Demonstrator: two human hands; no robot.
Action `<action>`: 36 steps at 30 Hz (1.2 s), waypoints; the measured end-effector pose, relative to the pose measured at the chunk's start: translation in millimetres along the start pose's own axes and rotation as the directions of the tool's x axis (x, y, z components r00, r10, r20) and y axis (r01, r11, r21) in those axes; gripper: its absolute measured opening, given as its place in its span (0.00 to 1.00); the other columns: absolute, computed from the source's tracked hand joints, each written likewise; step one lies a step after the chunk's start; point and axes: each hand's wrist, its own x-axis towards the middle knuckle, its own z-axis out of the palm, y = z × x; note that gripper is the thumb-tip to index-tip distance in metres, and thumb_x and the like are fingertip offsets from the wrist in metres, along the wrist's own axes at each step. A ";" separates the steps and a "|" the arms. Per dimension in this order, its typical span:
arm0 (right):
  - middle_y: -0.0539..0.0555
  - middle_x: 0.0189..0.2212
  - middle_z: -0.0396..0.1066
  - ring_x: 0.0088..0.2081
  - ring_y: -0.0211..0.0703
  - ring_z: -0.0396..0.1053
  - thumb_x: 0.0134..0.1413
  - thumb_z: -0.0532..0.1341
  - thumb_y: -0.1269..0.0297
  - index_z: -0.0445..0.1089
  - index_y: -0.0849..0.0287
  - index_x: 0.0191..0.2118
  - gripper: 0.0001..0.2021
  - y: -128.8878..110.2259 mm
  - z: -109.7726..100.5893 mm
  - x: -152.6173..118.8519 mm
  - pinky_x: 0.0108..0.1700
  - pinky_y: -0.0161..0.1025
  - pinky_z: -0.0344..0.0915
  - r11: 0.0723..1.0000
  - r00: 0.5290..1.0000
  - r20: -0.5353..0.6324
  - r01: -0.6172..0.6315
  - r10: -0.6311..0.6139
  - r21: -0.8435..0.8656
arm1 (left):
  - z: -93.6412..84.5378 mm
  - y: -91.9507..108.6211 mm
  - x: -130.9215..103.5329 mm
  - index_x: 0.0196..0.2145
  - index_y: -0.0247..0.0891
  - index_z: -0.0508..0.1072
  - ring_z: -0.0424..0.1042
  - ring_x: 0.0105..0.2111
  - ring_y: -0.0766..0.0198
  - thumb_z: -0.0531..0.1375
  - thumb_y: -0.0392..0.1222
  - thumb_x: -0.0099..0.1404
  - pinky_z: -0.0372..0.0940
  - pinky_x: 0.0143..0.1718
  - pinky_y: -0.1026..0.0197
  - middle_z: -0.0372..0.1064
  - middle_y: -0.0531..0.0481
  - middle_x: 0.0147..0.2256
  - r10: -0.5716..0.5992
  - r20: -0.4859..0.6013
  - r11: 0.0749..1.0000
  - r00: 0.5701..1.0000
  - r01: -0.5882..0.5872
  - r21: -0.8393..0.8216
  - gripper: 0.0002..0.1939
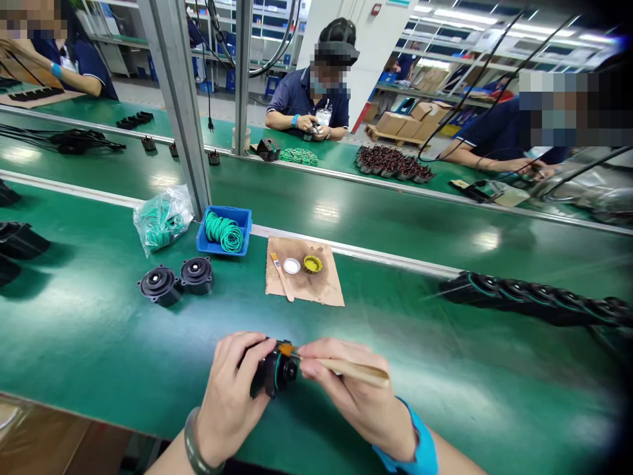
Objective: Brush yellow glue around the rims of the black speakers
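Observation:
My left hand (236, 377) is wrapped around a black motor housing (270, 377) just above the green bench, its end tilted to the right. A green sealing ring (277, 371) runs around that end. In my right hand (352, 379) is a brush (359, 371) with a pale wooden handle, pinched near the ferrule. Its orange bristles touch the upper edge of the housing by the ring. Beyond my hands, a stained cardboard piece (324, 290) bears a yellow round container (312, 264), a white cap (291, 266) and a second brush (283, 277).
Two black round parts (161, 285) stand left of the cardboard. Behind them are a blue bin (224, 231) and a clear bag (163, 221) of green rings. A row of black housings (534, 300) lies right. A metal post (175, 105) rises from the bench; co-workers sit across.

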 end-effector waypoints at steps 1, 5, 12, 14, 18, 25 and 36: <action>0.51 0.27 0.75 0.26 0.34 0.72 0.65 0.58 0.64 0.69 0.58 0.33 0.08 -1.3 0.8 -0.4 0.30 0.28 0.68 1.000 1.000 0.015 0.014 -0.014 0.004 | 0.1 0.4 -0.3 0.54 0.36 0.64 0.63 0.47 0.56 0.57 0.24 0.60 0.60 0.49 0.53 0.64 0.43 0.47 -0.001 -0.004 1.000 1.000 0.001 0.002 0.24; 0.51 0.28 0.75 0.25 0.34 0.70 0.65 0.57 0.67 0.68 0.58 0.38 0.04 -5.4 3.2 -5.4 0.31 0.30 0.67 0.998 0.997 0.073 0.032 -0.035 0.046 | 0.2 2.9 -0.6 0.54 0.37 0.63 0.63 0.47 0.55 0.56 0.25 0.60 0.60 0.48 0.53 0.64 0.43 0.47 -0.024 -0.003 1.000 1.000 0.024 0.002 0.25; 0.52 0.26 0.71 0.26 0.37 0.66 0.67 0.53 0.66 0.66 0.60 0.40 0.07 -12.3 6.4 -14.4 0.31 0.34 0.65 0.995 0.980 0.175 0.103 -0.098 -0.017 | -1.4 4.8 0.2 0.55 0.39 0.62 0.64 0.46 0.55 0.56 0.28 0.62 0.60 0.46 0.54 0.64 0.43 0.47 -0.042 -0.011 0.999 0.999 0.042 0.025 0.23; 0.53 0.24 0.69 0.25 0.38 0.64 0.67 0.51 0.68 0.66 0.61 0.39 0.08 -13.5 7.0 -15.6 0.31 0.35 0.64 0.988 0.970 0.197 0.152 -0.143 -0.033 | -2.1 3.5 0.3 0.55 0.39 0.62 0.64 0.46 0.54 0.57 0.30 0.62 0.61 0.46 0.54 0.64 0.43 0.47 -0.051 0.010 0.999 0.999 0.050 0.019 0.23; 0.52 0.22 0.67 0.24 0.39 0.61 0.66 0.50 0.70 0.66 0.62 0.35 0.10 -14.4 5.7 -16.4 0.30 0.37 0.62 0.951 0.928 0.252 0.300 -0.272 -0.078 | -2.7 2.0 2.2 0.54 0.38 0.63 0.65 0.45 0.55 0.58 0.28 0.58 0.62 0.45 0.54 0.64 0.43 0.46 -0.071 -0.003 0.997 0.997 0.071 -0.012 0.26; 0.52 0.21 0.63 0.24 0.39 0.57 0.67 0.45 0.68 0.65 0.62 0.31 0.16 -7.2 -3.8 -15.5 0.30 0.39 0.58 0.918 0.848 0.420 0.389 -0.323 -0.081 | -3.2 0.4 4.6 0.51 0.42 0.65 0.68 0.45 0.57 0.67 0.28 0.52 0.66 0.45 0.56 0.67 0.47 0.45 -0.180 0.017 0.976 0.984 0.181 -0.122 0.30; 0.51 0.30 0.70 0.31 0.37 0.68 0.70 0.46 0.66 0.65 0.52 0.48 0.12 13.3 -26.4 -15.8 0.35 0.35 0.65 0.982 0.999 0.039 -0.013 0.006 0.188 | -7.3 -2.9 9.3 0.47 0.42 0.67 0.74 0.43 0.59 0.71 0.30 0.46 0.68 0.46 0.58 0.74 0.52 0.43 -0.442 0.282 0.774 0.851 0.521 -0.359 0.32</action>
